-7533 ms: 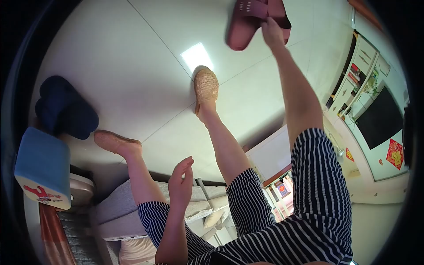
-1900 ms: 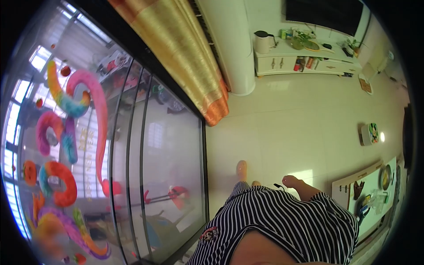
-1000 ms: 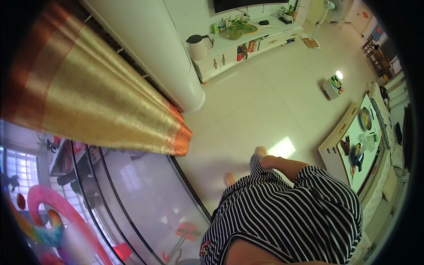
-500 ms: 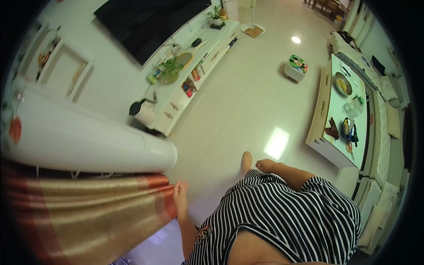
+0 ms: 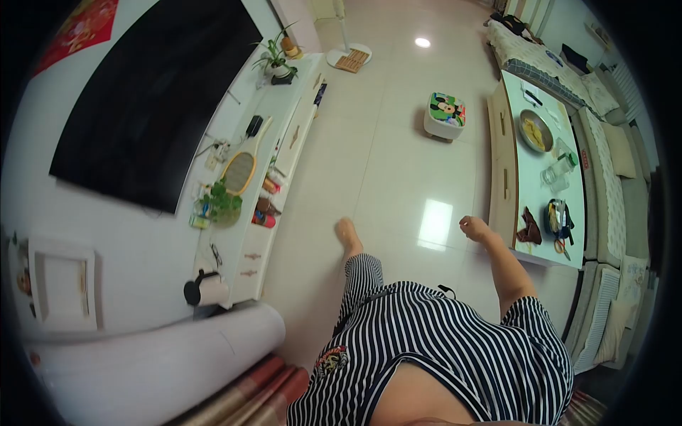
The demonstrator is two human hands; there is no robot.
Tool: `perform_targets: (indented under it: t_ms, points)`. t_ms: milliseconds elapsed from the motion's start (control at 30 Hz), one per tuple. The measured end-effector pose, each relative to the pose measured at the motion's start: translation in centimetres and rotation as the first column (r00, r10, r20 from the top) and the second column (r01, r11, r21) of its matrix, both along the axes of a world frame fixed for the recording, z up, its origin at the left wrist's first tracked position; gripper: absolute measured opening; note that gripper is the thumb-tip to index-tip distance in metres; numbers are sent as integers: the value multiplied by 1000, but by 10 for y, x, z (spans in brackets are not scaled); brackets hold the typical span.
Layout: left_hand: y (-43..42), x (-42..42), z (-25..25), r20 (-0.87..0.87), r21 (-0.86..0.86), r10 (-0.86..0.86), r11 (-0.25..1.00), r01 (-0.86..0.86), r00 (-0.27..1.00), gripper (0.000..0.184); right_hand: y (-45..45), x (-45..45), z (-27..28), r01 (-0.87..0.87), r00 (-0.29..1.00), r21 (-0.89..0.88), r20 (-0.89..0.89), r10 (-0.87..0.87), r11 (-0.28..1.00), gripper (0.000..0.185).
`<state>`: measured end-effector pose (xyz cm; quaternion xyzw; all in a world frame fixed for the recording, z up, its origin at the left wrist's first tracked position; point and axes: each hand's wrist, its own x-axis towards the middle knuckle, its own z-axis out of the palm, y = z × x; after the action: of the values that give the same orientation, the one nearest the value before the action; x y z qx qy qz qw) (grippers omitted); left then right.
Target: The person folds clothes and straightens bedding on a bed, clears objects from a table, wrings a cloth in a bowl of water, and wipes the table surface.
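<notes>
My right hand (image 5: 474, 228) hangs over the tiled floor, a little left of the coffee table's front corner. Its fingers are loosely curled and nothing shows in them. Nearest to it on the coffee table (image 5: 504, 99) are a dark brown cloth-like piece (image 5: 529, 227), a dark container of small items (image 5: 558, 216) and orange-handled scissors (image 5: 562, 248). My left hand is out of view. At the lower left, the red and gold curtain (image 5: 259, 397) hangs below a white rounded cylinder-shaped unit (image 5: 177, 355).
A metal bowl with yellow pieces (image 5: 536, 131) and a green-lidded glass jar (image 5: 560, 169) stand on the coffee table. A Mickey-topped stool (image 5: 445, 116) is ahead. On the left, a TV cabinet (image 5: 284, 156) carries a kettle (image 5: 207, 290), a racket and plants. A sofa (image 5: 604, 192) lines the right.
My left hand was on the curtain's edge and has left the view. I have stepped forward past the curtain. My right hand has swung out toward the coffee table.
</notes>
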<state>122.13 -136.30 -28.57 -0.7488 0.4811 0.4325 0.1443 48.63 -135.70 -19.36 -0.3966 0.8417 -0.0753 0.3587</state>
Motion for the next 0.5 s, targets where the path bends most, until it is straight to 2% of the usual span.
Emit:
perform_targets:
  t_ms: [67,167,233,267,300,367,400,433,467,500]
  points:
    - [-75,-14,-3,26,11,-18,1000,18,999,31,-48,-26,7,136,987,-116,-69,-144,984,29]
    - [-218,-38,2,45,-28,-79,996,81,996,32,-86,-51,-2,171,980,-137,-84,-183,976,26]
    - [-337,-63,12,54,-121,-152,980,158,987,32,-93,-62,-35,116,977,-24,-175,-118,993,22]
    - [-401,-81,16,62,-177,-198,963,206,978,32,-91,-59,-53,162,974,2,-162,-160,987,20]
    - [-470,-104,19,80,-246,-271,927,282,959,33,-98,-48,-46,235,969,56,-98,-229,970,21]
    - [-613,-169,29,163,-380,-462,786,487,872,33,-129,-25,2,371,909,246,102,-404,896,25]
    - [-687,-217,38,197,-382,-642,646,661,741,42,-136,-17,2,406,888,249,118,-444,879,28]
    - [-744,-268,50,280,-480,-722,466,744,633,31,-142,-11,2,439,867,254,134,-481,862,30]
    - [-783,-338,100,282,-529,-800,331,781,530,28,-147,-4,1,430,872,215,150,-465,877,29]
    - [-822,-393,108,-110,-675,-603,629,386,791,26,-156,0,-4,422,878,172,168,-449,890,28]
